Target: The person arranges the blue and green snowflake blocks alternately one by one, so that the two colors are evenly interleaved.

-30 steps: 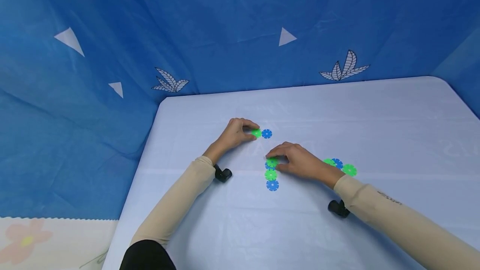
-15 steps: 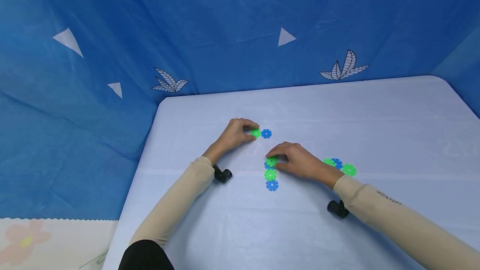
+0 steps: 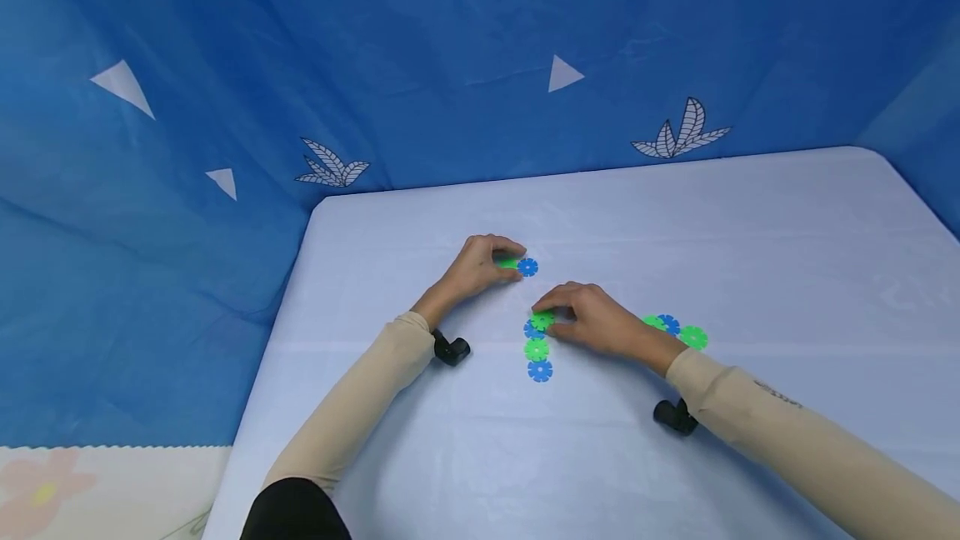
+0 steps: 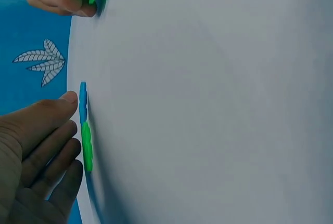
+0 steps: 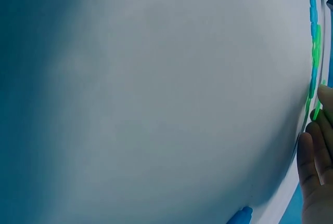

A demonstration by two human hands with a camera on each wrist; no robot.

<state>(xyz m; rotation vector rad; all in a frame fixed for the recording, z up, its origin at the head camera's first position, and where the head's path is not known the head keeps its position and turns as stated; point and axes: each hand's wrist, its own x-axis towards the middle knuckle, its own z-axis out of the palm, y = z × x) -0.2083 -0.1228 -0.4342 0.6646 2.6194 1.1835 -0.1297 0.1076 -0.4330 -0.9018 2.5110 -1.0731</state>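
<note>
My left hand [image 3: 472, 267] is around a green notched plastic disc [image 3: 509, 264], its thumb and fingertips at either side of a neighbouring blue disc [image 3: 528, 267]. In the left wrist view its fingers are loosely extended beside the blue disc [image 4: 83, 99] and green disc [image 4: 87, 146], which lie on the table. My right hand [image 3: 592, 321] pinches a green disc [image 3: 542, 321] by its edge. This disc overlaps a blue disc [image 3: 531, 330] at the top of a short column. Below come another green disc [image 3: 536, 350] and a blue disc [image 3: 540, 371].
Behind the right wrist lie more discs: a green disc [image 3: 693, 337] and a blue disc [image 3: 670, 324], plus a partly hidden green one. Black wrist cameras [image 3: 452, 350] hang beneath both forearms. The white table [image 3: 465, 457] meets a blue curtain [image 3: 450, 107] at the back.
My left hand has slid slightly right over the green disc toward the blue one, covering more of the green. The right hand stays in place. The head view has shifted slightly.
</note>
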